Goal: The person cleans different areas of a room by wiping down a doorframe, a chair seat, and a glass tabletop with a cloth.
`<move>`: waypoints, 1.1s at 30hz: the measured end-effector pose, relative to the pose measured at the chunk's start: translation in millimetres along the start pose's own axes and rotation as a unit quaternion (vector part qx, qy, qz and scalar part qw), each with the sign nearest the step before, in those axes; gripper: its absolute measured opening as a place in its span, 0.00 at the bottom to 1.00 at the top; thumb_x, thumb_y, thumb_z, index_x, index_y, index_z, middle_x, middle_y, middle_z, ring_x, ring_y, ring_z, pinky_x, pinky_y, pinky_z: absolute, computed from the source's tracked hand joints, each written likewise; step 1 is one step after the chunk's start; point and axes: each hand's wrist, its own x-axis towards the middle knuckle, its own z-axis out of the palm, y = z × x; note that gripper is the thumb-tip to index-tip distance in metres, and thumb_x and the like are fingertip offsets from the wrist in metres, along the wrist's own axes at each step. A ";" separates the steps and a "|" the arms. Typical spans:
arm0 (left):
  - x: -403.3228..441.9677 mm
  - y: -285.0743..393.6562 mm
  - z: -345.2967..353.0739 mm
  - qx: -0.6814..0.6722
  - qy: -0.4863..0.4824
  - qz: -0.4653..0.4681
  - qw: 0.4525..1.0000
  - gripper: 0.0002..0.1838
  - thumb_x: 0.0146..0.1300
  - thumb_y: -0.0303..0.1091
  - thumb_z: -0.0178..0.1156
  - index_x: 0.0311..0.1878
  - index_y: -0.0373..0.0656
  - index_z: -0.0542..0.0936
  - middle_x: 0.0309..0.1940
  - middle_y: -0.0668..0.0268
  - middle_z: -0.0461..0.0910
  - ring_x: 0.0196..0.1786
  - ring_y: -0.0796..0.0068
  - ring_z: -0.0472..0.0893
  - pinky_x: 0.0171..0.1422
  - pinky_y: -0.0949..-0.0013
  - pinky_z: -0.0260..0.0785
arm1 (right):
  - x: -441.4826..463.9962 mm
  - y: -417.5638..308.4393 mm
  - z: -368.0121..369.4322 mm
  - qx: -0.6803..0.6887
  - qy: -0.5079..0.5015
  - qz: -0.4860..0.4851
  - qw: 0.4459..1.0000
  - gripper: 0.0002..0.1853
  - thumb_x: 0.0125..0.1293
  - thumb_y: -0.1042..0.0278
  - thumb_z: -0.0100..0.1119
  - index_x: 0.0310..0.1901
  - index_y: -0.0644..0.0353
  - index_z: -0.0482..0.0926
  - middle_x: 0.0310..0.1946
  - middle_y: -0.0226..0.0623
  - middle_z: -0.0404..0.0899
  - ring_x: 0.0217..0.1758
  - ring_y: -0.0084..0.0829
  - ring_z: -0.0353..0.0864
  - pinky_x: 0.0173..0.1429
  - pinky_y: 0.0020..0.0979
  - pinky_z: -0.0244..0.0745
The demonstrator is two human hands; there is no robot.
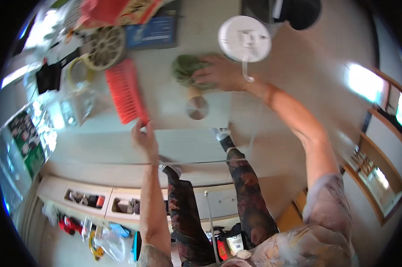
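Observation:
A red comb-like object, perhaps a brush or basket point(124, 91), lies slanted at the left of the table, and the fingers of my left hand point(145, 138) pinch its near end. My right hand point(218, 73) rests on a crumpled green cloth point(186, 69) near the table's middle, its fingers bent over the cloth's right side; motion blurs them a little. Just below the cloth is a round metallic disc point(197, 107) with a pale wooden-looking part above it. A white round device with a hook point(244, 39) appears beyond my right wrist.
A round slotted wheel point(106, 48), a blue package point(151, 32), red bags point(116, 12) and yellow tape point(80, 71) sit at the back left. Clear plastic items lie at the left. Open drawers point(87, 199) are below. Dark objects stand at the back right.

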 end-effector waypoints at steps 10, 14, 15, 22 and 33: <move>-18.4 36.7 -34.9 -0.038 -0.030 -0.155 0.987 0.19 0.61 0.38 0.65 0.53 0.38 0.79 0.42 0.57 0.81 0.43 0.59 0.80 0.48 0.63 0.72 | -16.9 30.4 12.9 -0.139 0.204 0.278 0.928 0.25 0.60 0.71 0.59 0.61 0.56 0.72 0.60 0.42 0.73 0.64 0.43 0.71 0.66 0.42 0.68; -56.7 14.1 -47.7 -0.088 -0.016 -0.220 0.971 0.19 0.61 0.37 0.65 0.52 0.35 0.80 0.36 0.56 0.83 0.36 0.63 0.82 0.44 0.66 0.73 | -45.9 -31.7 39.6 0.014 0.260 0.424 0.867 0.26 0.63 0.70 0.58 0.63 0.62 0.68 0.58 0.50 0.73 0.61 0.42 0.74 0.62 0.42 0.70; -73.3 -3.8 -42.8 -0.083 -0.013 -0.186 0.979 0.18 0.62 0.37 0.65 0.50 0.35 0.81 0.34 0.55 0.84 0.33 0.65 0.82 0.42 0.66 0.73 | -51.3 -53.1 44.8 0.100 0.272 0.459 0.840 0.25 0.62 0.69 0.59 0.62 0.64 0.69 0.57 0.49 0.74 0.59 0.42 0.75 0.62 0.41 0.70; -168.5 -28.4 -50.0 -0.170 -0.081 -0.259 0.947 0.17 0.60 0.38 0.65 0.49 0.39 0.83 0.32 0.61 0.85 0.30 0.71 0.82 0.38 0.68 0.74 | -99.7 -157.7 135.7 0.271 0.285 0.554 0.734 0.22 0.66 0.62 0.58 0.57 0.65 0.72 0.50 0.43 0.79 0.52 0.36 0.78 0.56 0.37 0.72; -218.9 -25.4 -152.6 -0.269 -0.082 -0.363 0.888 0.18 0.60 0.38 0.63 0.50 0.38 0.83 0.36 0.58 0.86 0.36 0.73 0.84 0.45 0.70 0.75 | 0.4 -296.0 103.7 0.614 -0.178 0.516 0.570 0.21 0.62 0.58 0.66 0.53 0.60 0.79 0.44 0.30 0.82 0.46 0.23 0.79 0.50 0.30 0.76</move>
